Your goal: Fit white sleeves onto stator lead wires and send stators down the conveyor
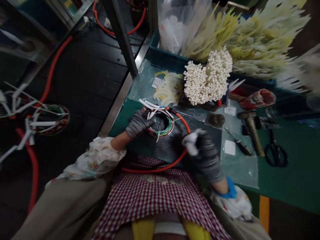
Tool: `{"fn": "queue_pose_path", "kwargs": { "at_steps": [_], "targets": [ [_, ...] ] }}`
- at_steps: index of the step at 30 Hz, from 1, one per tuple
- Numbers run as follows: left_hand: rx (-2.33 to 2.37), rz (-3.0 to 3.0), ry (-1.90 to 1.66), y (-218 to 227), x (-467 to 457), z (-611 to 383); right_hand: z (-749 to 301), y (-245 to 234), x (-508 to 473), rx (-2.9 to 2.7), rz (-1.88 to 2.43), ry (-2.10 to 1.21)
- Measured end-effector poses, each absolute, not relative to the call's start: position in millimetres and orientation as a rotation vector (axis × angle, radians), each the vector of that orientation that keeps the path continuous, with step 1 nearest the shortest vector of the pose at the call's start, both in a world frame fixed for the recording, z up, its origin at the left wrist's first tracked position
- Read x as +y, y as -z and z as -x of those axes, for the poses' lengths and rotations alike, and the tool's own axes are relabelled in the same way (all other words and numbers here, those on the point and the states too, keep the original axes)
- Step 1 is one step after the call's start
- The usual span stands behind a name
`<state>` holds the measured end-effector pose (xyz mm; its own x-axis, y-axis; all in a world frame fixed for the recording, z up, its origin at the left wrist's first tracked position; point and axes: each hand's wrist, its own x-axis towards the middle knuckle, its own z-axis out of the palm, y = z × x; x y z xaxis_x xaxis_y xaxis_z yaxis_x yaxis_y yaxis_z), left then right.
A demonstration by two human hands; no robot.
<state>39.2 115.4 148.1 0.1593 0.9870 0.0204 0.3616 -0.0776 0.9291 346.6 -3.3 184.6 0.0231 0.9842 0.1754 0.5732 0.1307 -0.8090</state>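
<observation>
At the bottom of the frame the person's lap is covered by a red-checked apron (155,196), and both gloved hands work just above it at the near edge of the green workbench (295,180). The right hand (205,151), in a grey glove at lower centre, is closed around a small white piece, seemingly cloth or tape; the blur hides exactly what it is. It sits against the orange cable (183,121), which loops from the coil down across the apron, probably so the slack stays out of the way.

Slightly higher and to the left, the left hand (138,124) is clamped on the rim of the wire coil (162,125), fingers curled over its edge, apparently pinning it flat so it cannot turn. The coil lies on the bench in the middle of the frame: a dark ring wound with green, red and white strands, with white sleeved leads (150,105) fanning out from its upper left.

Further right lie a hammer (251,128) and black scissors (275,151), within easy reach. Beyond the coil stands a bundle of white-tipped ties (208,78), and behind it a blue bin (162,56) heaped with pale yellow ties (250,36). At the far left, another tied coil (50,118) rests on the dark floor.
</observation>
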Motion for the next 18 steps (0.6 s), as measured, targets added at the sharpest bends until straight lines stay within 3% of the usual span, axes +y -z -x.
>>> {"fn": "queue_pose_path", "kwargs": {
  "at_steps": [6,18],
  "targets": [
    [1.315,-1.830,-0.976,-145.7,79.3,-35.7,-273.0,-156.0,-49.6,-1.627,1.389,-0.834],
    [1.063,-2.376,-0.868,-171.1,31.7,-30.4,-287.8,-192.3,-50.0,-1.770,1.255,-0.830]
  ]
}}
